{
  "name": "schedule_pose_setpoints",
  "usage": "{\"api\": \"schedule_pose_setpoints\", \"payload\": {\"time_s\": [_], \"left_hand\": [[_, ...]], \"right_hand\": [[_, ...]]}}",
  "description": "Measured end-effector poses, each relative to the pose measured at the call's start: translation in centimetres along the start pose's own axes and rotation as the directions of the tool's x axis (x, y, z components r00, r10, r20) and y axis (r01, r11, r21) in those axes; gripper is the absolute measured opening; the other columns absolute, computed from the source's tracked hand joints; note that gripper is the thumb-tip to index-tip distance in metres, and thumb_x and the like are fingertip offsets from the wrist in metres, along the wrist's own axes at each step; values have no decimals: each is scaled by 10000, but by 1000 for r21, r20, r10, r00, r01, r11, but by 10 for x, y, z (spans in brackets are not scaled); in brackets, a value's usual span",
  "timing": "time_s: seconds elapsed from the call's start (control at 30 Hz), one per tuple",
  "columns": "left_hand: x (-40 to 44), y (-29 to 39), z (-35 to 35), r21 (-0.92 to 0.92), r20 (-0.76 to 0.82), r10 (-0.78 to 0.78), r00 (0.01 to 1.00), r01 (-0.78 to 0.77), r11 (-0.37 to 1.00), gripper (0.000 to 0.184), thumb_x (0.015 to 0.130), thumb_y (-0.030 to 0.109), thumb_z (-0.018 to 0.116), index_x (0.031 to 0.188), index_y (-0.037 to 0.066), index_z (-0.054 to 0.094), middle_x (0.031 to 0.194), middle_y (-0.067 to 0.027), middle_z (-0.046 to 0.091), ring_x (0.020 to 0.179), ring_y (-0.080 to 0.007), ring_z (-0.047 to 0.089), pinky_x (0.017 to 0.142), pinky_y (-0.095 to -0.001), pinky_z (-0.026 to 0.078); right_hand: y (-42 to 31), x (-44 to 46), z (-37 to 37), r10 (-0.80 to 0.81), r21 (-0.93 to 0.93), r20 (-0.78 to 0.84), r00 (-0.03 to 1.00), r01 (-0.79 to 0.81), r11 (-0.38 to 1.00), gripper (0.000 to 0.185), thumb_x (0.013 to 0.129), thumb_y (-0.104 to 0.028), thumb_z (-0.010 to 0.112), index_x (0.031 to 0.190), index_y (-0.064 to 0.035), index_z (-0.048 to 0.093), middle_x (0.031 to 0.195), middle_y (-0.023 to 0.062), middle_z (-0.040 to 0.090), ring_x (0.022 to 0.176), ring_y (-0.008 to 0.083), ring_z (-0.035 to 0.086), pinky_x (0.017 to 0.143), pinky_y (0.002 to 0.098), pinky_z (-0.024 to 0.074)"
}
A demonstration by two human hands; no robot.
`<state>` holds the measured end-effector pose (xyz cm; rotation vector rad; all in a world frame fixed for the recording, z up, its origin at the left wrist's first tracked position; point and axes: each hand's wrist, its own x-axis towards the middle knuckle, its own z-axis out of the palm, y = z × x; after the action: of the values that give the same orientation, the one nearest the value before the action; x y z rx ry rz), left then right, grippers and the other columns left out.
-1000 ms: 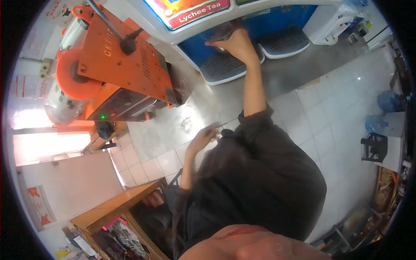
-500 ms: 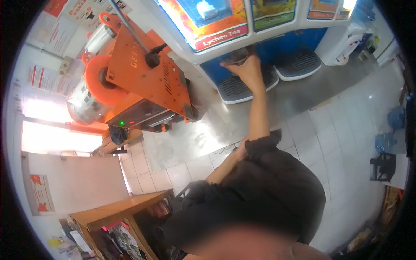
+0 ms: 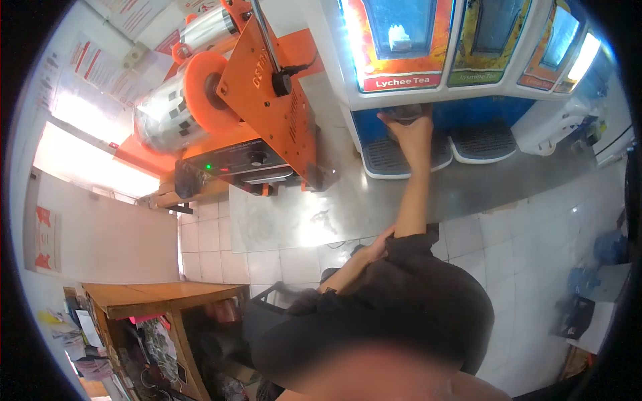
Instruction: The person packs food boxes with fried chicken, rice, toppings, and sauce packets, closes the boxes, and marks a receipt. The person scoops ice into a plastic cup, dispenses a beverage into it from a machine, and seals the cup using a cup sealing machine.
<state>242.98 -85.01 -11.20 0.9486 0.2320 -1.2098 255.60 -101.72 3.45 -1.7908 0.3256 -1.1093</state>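
My right hand (image 3: 409, 130) is wrapped round a dark, see-through cup (image 3: 404, 113) under the lychee tea section of the drink dispenser (image 3: 401, 99). The cup is above the left black drip tray (image 3: 388, 160), and its lower part is hidden by my fingers. My left hand (image 3: 381, 244) lies against my right forearm near the rolled dark sleeve; its fingers are tucked behind the arm and hidden.
An orange sealing machine (image 3: 281, 127) with a film roll stands on the metal counter (image 3: 321, 214) at left. A second drip tray (image 3: 483, 139) is to the right. A wooden cabinet (image 3: 167, 297) stands at lower left, blue bottles (image 3: 584, 281) at far right.
The view has turned and tipped up, showing more of the dispenser. My left hand has moved from over the counter's front edge to my right forearm. My right hand stays at the cup.
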Motion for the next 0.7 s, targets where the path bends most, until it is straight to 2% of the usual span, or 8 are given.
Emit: {"api": "schedule_pose_setpoints", "payload": {"time_s": [0.03,0.1,0.23,0.33,0.43,0.5,0.6,0.7], "left_hand": [[5,-2,-5,22,29,22,999,-23,999,571,954,440,450,1379,64,393,1352,-74,480,1245,-194,439,1037,-351,367],[27,-10,-26,15,266,-105,958,105,994,617,949,464,447,1420,81,341,1407,-76,426,1257,-192,431,1044,-350,360],[17,-4,-20,79,269,-79,960,59,995,637,946,485,439,1425,79,332,1416,-74,417,1260,-188,431,1049,-350,354],[13,-4,-22,203,227,20,974,-67,977,651,946,495,430,1416,53,337,1410,-74,425,1251,-192,442,1049,-353,355],[12,-3,-24,151,248,-90,964,54,987,656,946,500,428,1427,66,324,1415,-76,419,1251,-194,443,1050,-354,354],[13,-3,-26,127,304,-86,949,49,991,664,944,505,428,1433,71,312,1419,-74,414,1251,-194,444,1054,-352,351],[12,-6,-23,66,257,-83,963,68,996,649,941,504,435,1422,80,337,1406,-65,432,1242,-188,454,1055,-348,350],[16,-6,-29,84,298,-106,948,85,993,634,938,501,445,1408,85,361,1394,-58,450,1230,-183,467,1048,-348,358]], "right_hand": [[-2,0,-1,-6,-1,4,1000,6,1000,823,593,-187,882,1246,35,433,1125,195,608,1021,296,590,896,365,454],[-2,0,-2,26,14,8,1000,-26,1000,779,595,-188,881,1212,42,466,1099,192,620,1002,286,598,886,359,456],[12,2,-3,93,-27,92,991,-91,996,678,600,-190,878,1131,51,533,1045,185,644,955,269,615,864,350,463],[10,1,-3,86,-49,77,993,-82,995,577,611,-184,871,1048,58,583,982,171,667,891,255,631,829,346,473],[7,0,-4,-14,-24,19,1000,15,1000,563,615,-192,867,1031,68,591,959,168,675,849,257,638,800,350,481],[1,-1,-6,96,21,91,991,-98,995,588,618,-210,864,1049,72,580,968,170,673,855,265,638,793,355,482],[5,-1,-5,132,-58,95,987,-127,990,574,616,-227,866,1021,75,594,973,175,671,876,266,635,804,352,478],[8,-2,-3,75,-22,67,995,-74,997,522,615,-233,867,962,69,622,945,171,674,879,266,635,811,352,475]]}}
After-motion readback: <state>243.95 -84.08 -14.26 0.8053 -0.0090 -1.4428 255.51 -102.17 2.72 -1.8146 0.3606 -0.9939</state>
